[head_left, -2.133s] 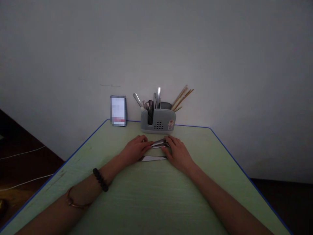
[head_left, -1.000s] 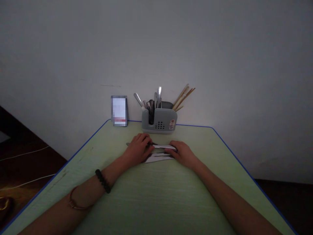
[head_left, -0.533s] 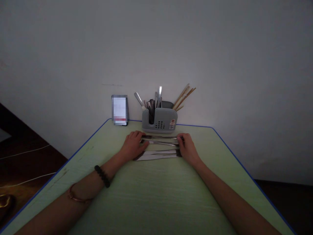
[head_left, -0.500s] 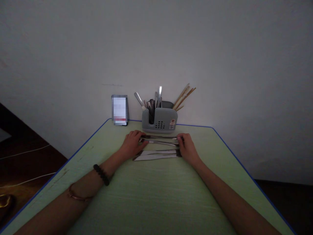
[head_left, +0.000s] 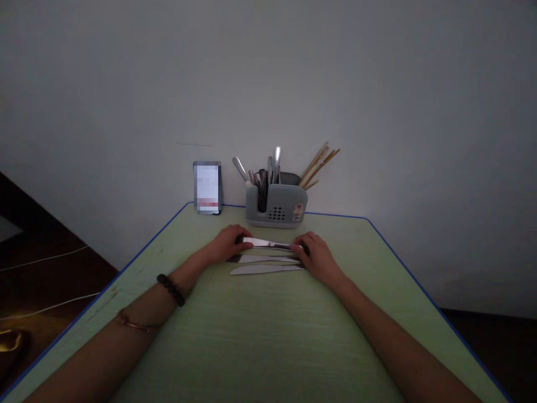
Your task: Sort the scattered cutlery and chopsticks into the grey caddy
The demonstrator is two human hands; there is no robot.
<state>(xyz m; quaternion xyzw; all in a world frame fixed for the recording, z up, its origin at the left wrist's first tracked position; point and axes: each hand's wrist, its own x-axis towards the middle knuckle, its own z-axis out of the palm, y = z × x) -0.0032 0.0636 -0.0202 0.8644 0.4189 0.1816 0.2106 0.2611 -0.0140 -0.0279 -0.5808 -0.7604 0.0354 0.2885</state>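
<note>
Between my two hands, table knives lie sideways on the green table (head_left: pixel 251 336). My left hand (head_left: pixel 230 243) closes its thumb and fingers round the left end of the farthest knife (head_left: pixel 268 243). The other end of that knife is pinched by my right hand (head_left: pixel 315 254). Nearer to me lie a second knife (head_left: pixel 264 258) and a third knife (head_left: pixel 266 270), roughly parallel to it. Their right ends reach close to my right hand, which partly hides them. Whether more than one piece is in the grip, I cannot tell.
Behind my hands stands a grey utensil holder (head_left: pixel 277 207) with metal cutlery (head_left: pixel 276 165) and wooden chopsticks (head_left: pixel 321 165). A phone (head_left: pixel 207 187) leans against the wall (head_left: pixel 377 112) at the back left. Blue edging (head_left: pixel 335 215) runs round the table.
The two separated pieces between my hands have come together into what looks like one bar. The two nearer knives now lie further apart. The view has shifted slightly.
</note>
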